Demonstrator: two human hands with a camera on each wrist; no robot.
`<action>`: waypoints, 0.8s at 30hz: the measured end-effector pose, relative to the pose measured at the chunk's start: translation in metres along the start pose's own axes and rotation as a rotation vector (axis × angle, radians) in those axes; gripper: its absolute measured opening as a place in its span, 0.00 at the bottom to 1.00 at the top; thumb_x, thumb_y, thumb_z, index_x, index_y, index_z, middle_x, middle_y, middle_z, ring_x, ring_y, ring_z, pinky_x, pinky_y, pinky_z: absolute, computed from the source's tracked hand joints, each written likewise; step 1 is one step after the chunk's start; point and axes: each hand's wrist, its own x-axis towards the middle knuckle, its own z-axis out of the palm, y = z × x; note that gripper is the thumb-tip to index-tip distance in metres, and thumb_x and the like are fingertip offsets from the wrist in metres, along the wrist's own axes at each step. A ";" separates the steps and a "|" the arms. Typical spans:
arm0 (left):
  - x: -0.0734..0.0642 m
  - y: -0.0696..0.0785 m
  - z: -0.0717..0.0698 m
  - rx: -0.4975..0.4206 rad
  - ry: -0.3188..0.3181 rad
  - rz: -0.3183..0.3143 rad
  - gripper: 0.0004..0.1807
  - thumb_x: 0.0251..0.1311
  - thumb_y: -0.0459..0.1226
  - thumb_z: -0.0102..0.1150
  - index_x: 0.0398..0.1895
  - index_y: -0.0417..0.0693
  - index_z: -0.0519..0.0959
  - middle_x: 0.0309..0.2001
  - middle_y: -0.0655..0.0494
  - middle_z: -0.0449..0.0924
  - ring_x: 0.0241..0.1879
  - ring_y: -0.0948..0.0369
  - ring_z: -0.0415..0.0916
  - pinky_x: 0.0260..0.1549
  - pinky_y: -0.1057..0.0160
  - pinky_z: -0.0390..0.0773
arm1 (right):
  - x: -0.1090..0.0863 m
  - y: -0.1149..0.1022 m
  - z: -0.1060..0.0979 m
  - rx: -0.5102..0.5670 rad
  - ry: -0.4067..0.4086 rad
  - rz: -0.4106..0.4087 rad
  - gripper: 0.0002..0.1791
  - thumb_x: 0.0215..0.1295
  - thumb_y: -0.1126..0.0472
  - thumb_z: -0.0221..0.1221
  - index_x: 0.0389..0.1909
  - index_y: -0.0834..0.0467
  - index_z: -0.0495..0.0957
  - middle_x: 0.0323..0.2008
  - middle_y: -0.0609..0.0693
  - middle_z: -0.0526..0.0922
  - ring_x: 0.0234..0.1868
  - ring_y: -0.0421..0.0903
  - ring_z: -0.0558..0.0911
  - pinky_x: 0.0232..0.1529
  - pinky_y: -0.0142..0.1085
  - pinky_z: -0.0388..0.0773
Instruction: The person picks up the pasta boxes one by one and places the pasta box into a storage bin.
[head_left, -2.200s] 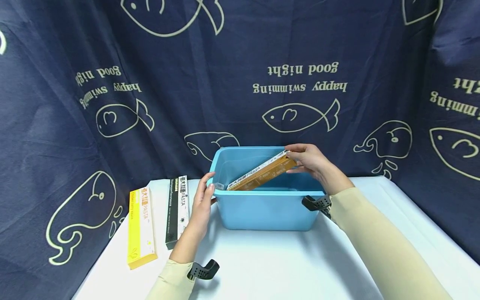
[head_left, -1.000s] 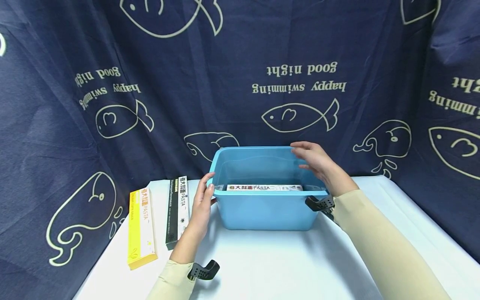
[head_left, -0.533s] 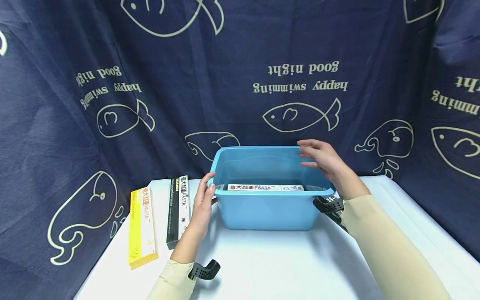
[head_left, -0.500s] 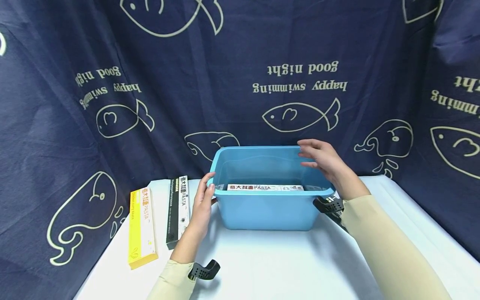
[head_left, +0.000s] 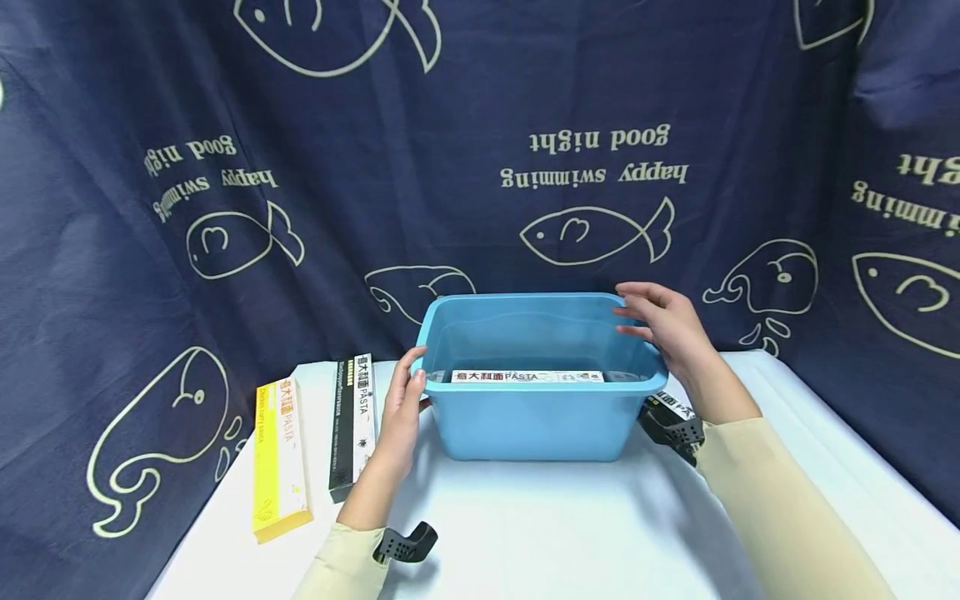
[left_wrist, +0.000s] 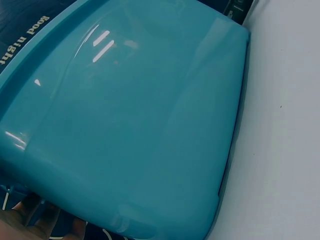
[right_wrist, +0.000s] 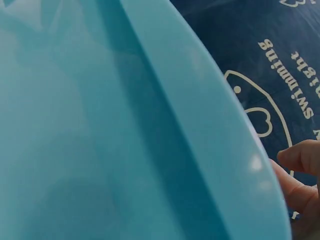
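Observation:
In the head view a blue plastic bin (head_left: pixel 525 425) stands in the middle of the white table. My left hand (head_left: pixel 405 404) grips its left rim near the front corner; some of those fingers (left_wrist: pixel 45 220) show past the bin's edge in the left wrist view. A pasta box (head_left: pixel 525 377) lies inside along the front wall, only its white printed side visible. My right hand (head_left: pixel 671 325) hovers at the right rim, its fingers loosely bent and holding nothing. Beneath the right wrist, a black and white pasta box (head_left: pixel 672 404) is partly hidden.
On the left of the table lie a yellow and white pasta box (head_left: pixel 281 458) and a black and white box (head_left: pixel 352 425), the latter partly behind my left arm. A dark blue fish-print curtain (head_left: pixel 480 167) hangs behind the bin.
My right hand has let go of the brown and white pasta box, which dropped from a slant to flat inside the bin. The hand then moved right, to the rim. The left hand stayed put.

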 end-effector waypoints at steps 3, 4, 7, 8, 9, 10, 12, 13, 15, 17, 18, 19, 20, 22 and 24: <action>0.000 0.000 -0.001 -0.003 0.004 0.000 0.24 0.78 0.48 0.38 0.74 0.60 0.61 0.77 0.54 0.54 0.72 0.46 0.57 0.64 0.42 0.64 | -0.007 0.002 -0.003 -0.022 0.024 -0.023 0.22 0.77 0.50 0.51 0.64 0.56 0.72 0.51 0.38 0.77 0.47 0.31 0.82 0.46 0.29 0.83; 0.000 -0.001 -0.001 -0.002 0.004 -0.002 0.24 0.78 0.48 0.38 0.74 0.60 0.61 0.77 0.54 0.54 0.72 0.46 0.57 0.64 0.42 0.64 | -0.009 0.002 -0.004 -0.030 0.029 -0.031 0.22 0.77 0.51 0.50 0.64 0.57 0.72 0.49 0.37 0.77 0.46 0.30 0.82 0.45 0.29 0.83; -0.001 -0.001 0.000 -0.007 0.006 -0.005 0.23 0.78 0.48 0.39 0.73 0.61 0.61 0.77 0.54 0.54 0.73 0.46 0.57 0.64 0.42 0.64 | -0.015 0.004 -0.006 -0.061 0.053 -0.049 0.22 0.77 0.52 0.51 0.64 0.59 0.72 0.46 0.35 0.77 0.44 0.29 0.83 0.43 0.29 0.83; -0.001 -0.001 0.000 -0.008 0.006 -0.005 0.23 0.78 0.48 0.39 0.73 0.61 0.62 0.76 0.55 0.54 0.73 0.46 0.57 0.64 0.41 0.64 | -0.017 0.004 -0.006 -0.074 0.062 -0.052 0.23 0.77 0.52 0.51 0.65 0.60 0.72 0.46 0.35 0.77 0.45 0.29 0.83 0.43 0.28 0.83; -0.001 0.000 0.000 -0.009 0.006 -0.006 0.23 0.78 0.48 0.39 0.73 0.61 0.62 0.77 0.55 0.54 0.73 0.46 0.57 0.64 0.41 0.64 | -0.019 0.005 -0.007 -0.089 0.070 -0.055 0.23 0.77 0.52 0.51 0.65 0.60 0.72 0.47 0.36 0.77 0.45 0.29 0.83 0.43 0.28 0.83; -0.001 0.000 0.000 -0.010 0.006 -0.009 0.23 0.78 0.48 0.39 0.73 0.62 0.62 0.76 0.55 0.54 0.73 0.46 0.57 0.64 0.41 0.64 | -0.021 0.005 -0.007 -0.102 0.076 -0.059 0.24 0.77 0.52 0.50 0.65 0.60 0.71 0.48 0.37 0.77 0.46 0.30 0.83 0.43 0.28 0.83; -0.002 0.000 0.000 -0.011 0.004 -0.012 0.23 0.78 0.48 0.39 0.73 0.62 0.62 0.76 0.56 0.54 0.74 0.46 0.57 0.65 0.42 0.64 | -0.025 0.007 -0.008 -0.138 0.093 -0.066 0.24 0.77 0.51 0.50 0.66 0.60 0.71 0.50 0.39 0.76 0.47 0.31 0.82 0.43 0.27 0.83; -0.002 0.001 0.000 -0.011 0.002 -0.013 0.23 0.78 0.49 0.39 0.73 0.62 0.61 0.77 0.56 0.54 0.74 0.46 0.57 0.65 0.42 0.64 | -0.027 0.007 -0.009 -0.150 0.101 -0.070 0.24 0.77 0.51 0.50 0.66 0.60 0.71 0.52 0.41 0.76 0.47 0.31 0.82 0.43 0.27 0.83; -0.002 0.001 0.000 -0.011 0.000 -0.012 0.23 0.78 0.49 0.39 0.73 0.62 0.61 0.77 0.56 0.54 0.74 0.47 0.57 0.65 0.42 0.63 | -0.032 0.009 -0.009 -0.168 0.115 -0.079 0.24 0.77 0.52 0.50 0.66 0.60 0.71 0.54 0.44 0.76 0.47 0.31 0.82 0.42 0.26 0.82; -0.002 0.001 0.000 -0.012 0.000 -0.009 0.24 0.78 0.49 0.39 0.73 0.62 0.61 0.77 0.56 0.54 0.74 0.47 0.56 0.65 0.41 0.63 | -0.035 0.010 -0.010 -0.182 0.130 -0.089 0.23 0.77 0.52 0.50 0.66 0.60 0.72 0.55 0.46 0.76 0.46 0.30 0.82 0.42 0.25 0.82; -0.002 0.001 0.000 -0.012 0.000 -0.008 0.24 0.78 0.49 0.39 0.73 0.62 0.61 0.77 0.56 0.54 0.74 0.47 0.56 0.65 0.41 0.63 | -0.037 0.011 -0.010 -0.185 0.137 -0.092 0.23 0.77 0.53 0.50 0.66 0.60 0.72 0.56 0.47 0.76 0.46 0.30 0.81 0.42 0.25 0.81; -0.002 0.001 0.000 -0.012 0.001 -0.008 0.23 0.78 0.49 0.39 0.73 0.62 0.61 0.77 0.56 0.54 0.74 0.47 0.57 0.65 0.41 0.63 | -0.039 0.012 -0.011 -0.190 0.145 -0.093 0.23 0.77 0.53 0.50 0.66 0.59 0.72 0.57 0.47 0.76 0.46 0.29 0.81 0.41 0.24 0.81; -0.002 0.001 0.000 -0.011 0.002 -0.010 0.23 0.78 0.49 0.39 0.73 0.62 0.61 0.77 0.56 0.54 0.74 0.47 0.57 0.65 0.41 0.63 | -0.041 0.012 -0.011 -0.196 0.152 -0.094 0.23 0.77 0.53 0.50 0.65 0.59 0.72 0.57 0.48 0.76 0.46 0.30 0.81 0.41 0.24 0.81; -0.002 0.001 0.000 -0.008 0.003 -0.014 0.23 0.78 0.49 0.39 0.73 0.62 0.61 0.77 0.56 0.54 0.74 0.47 0.57 0.65 0.42 0.64 | -0.044 0.014 -0.012 -0.205 0.161 -0.092 0.22 0.77 0.53 0.50 0.65 0.58 0.73 0.59 0.50 0.76 0.46 0.29 0.80 0.41 0.24 0.81; -0.002 0.000 0.000 -0.007 0.006 -0.016 0.23 0.78 0.49 0.39 0.73 0.63 0.62 0.76 0.56 0.55 0.73 0.46 0.57 0.65 0.43 0.64 | -0.046 0.015 -0.013 -0.216 0.168 -0.084 0.22 0.77 0.53 0.50 0.66 0.57 0.73 0.60 0.53 0.76 0.45 0.27 0.79 0.41 0.24 0.81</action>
